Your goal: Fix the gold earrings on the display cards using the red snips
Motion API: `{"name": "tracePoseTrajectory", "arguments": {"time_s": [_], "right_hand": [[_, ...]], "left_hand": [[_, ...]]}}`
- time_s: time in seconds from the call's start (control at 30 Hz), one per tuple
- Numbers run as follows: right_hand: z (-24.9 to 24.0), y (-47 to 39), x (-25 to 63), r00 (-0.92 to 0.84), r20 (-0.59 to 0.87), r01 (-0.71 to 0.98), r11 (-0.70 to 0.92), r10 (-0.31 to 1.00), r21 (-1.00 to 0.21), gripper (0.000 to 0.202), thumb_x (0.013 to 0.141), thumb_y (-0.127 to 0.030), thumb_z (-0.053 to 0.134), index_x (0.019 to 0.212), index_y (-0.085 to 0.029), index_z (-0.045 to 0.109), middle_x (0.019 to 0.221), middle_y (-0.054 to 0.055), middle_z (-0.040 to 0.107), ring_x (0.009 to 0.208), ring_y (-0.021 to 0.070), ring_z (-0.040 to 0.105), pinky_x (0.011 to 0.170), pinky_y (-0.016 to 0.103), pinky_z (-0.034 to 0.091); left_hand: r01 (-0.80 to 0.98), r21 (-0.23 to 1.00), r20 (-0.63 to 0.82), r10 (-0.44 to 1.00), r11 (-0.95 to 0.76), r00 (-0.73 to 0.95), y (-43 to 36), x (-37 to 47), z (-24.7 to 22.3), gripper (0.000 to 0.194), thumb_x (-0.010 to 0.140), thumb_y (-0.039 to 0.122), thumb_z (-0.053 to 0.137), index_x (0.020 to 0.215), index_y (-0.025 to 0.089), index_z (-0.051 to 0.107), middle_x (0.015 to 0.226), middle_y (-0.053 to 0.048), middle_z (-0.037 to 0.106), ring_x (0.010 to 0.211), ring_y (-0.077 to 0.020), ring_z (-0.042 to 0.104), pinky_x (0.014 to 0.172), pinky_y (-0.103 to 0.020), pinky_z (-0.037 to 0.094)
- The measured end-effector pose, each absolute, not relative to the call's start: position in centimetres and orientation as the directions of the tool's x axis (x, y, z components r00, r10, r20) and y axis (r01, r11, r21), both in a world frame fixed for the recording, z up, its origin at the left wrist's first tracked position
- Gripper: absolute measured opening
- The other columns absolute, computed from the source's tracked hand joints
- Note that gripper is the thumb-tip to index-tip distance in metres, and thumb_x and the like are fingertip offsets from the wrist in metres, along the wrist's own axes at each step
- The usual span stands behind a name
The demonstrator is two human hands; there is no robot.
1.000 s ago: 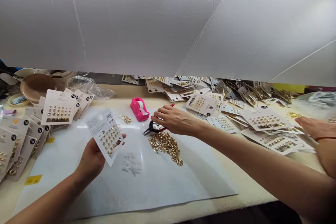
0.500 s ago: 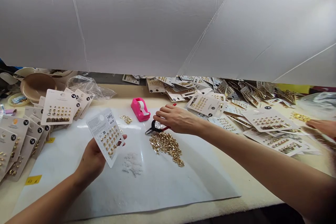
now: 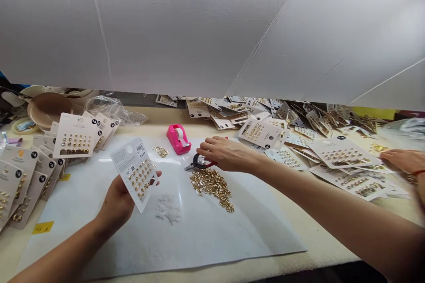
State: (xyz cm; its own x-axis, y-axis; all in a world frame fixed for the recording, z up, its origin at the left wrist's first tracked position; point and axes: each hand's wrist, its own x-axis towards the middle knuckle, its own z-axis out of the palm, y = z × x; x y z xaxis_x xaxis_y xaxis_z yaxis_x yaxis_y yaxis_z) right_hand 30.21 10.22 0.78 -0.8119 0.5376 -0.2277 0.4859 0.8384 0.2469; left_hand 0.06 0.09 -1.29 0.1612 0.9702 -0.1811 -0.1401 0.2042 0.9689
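My left hand (image 3: 116,205) grips a white earring card (image 3: 137,174), its back with a barcode and price label facing up. Rows of gold earring backs stud the card's lower half. Small pliers (image 3: 195,164) with dark jaws and red handles lie under my right hand (image 3: 217,152), whose fingers are curled round the handles. The jaws point left and touch nothing I can make out. Just below them lies a heap of gold earring backs (image 3: 212,185). A few gold rings (image 3: 161,151) and a small pile of clear bits (image 3: 168,208) rest on the white sheet (image 3: 252,234).
A pink tape dispenser (image 3: 177,139) stands behind the pliers. Fanned earring cards (image 3: 75,130) lean at left near a brown bowl (image 3: 49,108). Many more cards (image 3: 340,152) are heaped at back right, where another person's hand (image 3: 403,159) reaches in. A white panel (image 3: 186,31) overhangs.
My right hand has settled lower over the pliers, with its fingers closer round the handles. The other person's hand has moved slightly left. My left hand and its card are nearly unchanged.
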Motion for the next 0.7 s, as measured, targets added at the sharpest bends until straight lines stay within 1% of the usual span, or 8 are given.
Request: {"name": "tracePoseTrajectory", "arguments": {"time_s": [0.1, 0.17, 0.3, 0.47, 0.7], "right_hand": [[0.3, 9.6, 30.4, -0.766, -0.206, 0.584, 0.793, 0.609, 0.175, 0.02, 0.081, -0.009, 0.05, 0.098, -0.015, 0.058, 0.088, 0.008, 0.061, 0.077, 0.0197, 0.05, 0.067, 0.032, 0.037], [0.2, 9.1, 30.5, -0.722, -0.187, 0.654, 0.745, 0.666, 0.131, 0.02, 0.081, -0.012, 0.053, 0.101, -0.015, 0.057, 0.091, 0.01, 0.061, 0.078, 0.0201, 0.052, 0.067, 0.031, 0.038], [0.2, 8.1, 30.7, -0.664, -0.162, 0.725, 0.681, 0.73, 0.097, 0.023, 0.083, -0.022, 0.055, 0.105, -0.014, 0.057, 0.095, 0.011, 0.061, 0.079, 0.0214, 0.053, 0.067, 0.032, 0.04], [-0.2, 7.7, 30.9, -0.649, -0.165, 0.735, 0.668, 0.743, 0.117, 0.024, 0.08, -0.02, 0.057, 0.104, -0.015, 0.057, 0.092, 0.01, 0.061, 0.079, 0.0214, 0.054, 0.065, 0.031, 0.04], [-0.6, 7.9, 30.7, -0.677, -0.14, 0.716, 0.691, 0.723, 0.105, 0.022, 0.079, -0.022, 0.059, 0.1, -0.015, 0.058, 0.087, 0.008, 0.06, 0.074, 0.0194, 0.054, 0.061, 0.03, 0.038]], "left_hand": [[-0.132, 0.973, -0.167, 0.973, 0.188, 0.157, 0.1, 0.1, -1.2, 0.031, 0.069, 0.031, 0.072, 0.097, 0.018, 0.071, 0.107, -0.011, 0.07, 0.11, -0.0316, 0.059, 0.097, -0.047, 0.046], [-0.137, 0.974, -0.156, 0.975, 0.178, 0.156, 0.2, 0.2, -1.1, 0.032, 0.069, 0.031, 0.072, 0.097, 0.018, 0.071, 0.107, -0.011, 0.07, 0.108, -0.0325, 0.06, 0.095, -0.049, 0.047], [-0.157, 0.971, -0.155, 0.976, 0.179, 0.156, 0.1, 0.3, -1.2, 0.032, 0.069, 0.031, 0.071, 0.098, 0.017, 0.07, 0.107, -0.012, 0.07, 0.106, -0.0325, 0.061, 0.091, -0.048, 0.05], [-0.165, 0.968, -0.165, 0.974, 0.189, 0.153, 0.1, 0.3, -1.3, 0.033, 0.07, 0.029, 0.071, 0.1, 0.017, 0.069, 0.107, -0.011, 0.07, 0.105, -0.0309, 0.062, 0.092, -0.048, 0.049], [-0.153, 0.97, -0.166, 0.973, 0.19, 0.157, 0.1, 0.3, -1.1, 0.031, 0.069, 0.03, 0.072, 0.097, 0.017, 0.07, 0.106, -0.012, 0.071, 0.107, -0.0315, 0.061, 0.095, -0.049, 0.047]]}}
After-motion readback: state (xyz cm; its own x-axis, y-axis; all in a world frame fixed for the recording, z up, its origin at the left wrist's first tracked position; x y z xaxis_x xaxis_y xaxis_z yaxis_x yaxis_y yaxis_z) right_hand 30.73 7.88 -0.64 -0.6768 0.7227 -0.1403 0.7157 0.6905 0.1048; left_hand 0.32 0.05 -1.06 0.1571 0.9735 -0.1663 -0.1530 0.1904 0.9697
